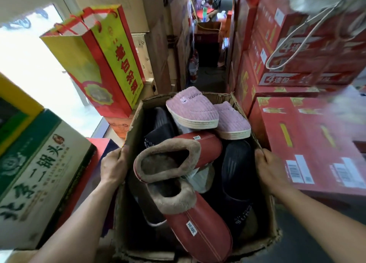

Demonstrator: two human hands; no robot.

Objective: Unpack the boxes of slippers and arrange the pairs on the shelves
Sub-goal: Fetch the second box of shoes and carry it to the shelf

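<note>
From the head view, my left hand and right hand each grip a side wall of the cardboard box, fingers curled over the rim. Inside lie red fur-lined slippers, pink slippers and dark slippers, half buried. The box's near edge is cut off. Red cartons crowd the right, a green carton the left; the aisle ahead is blurred.
</note>
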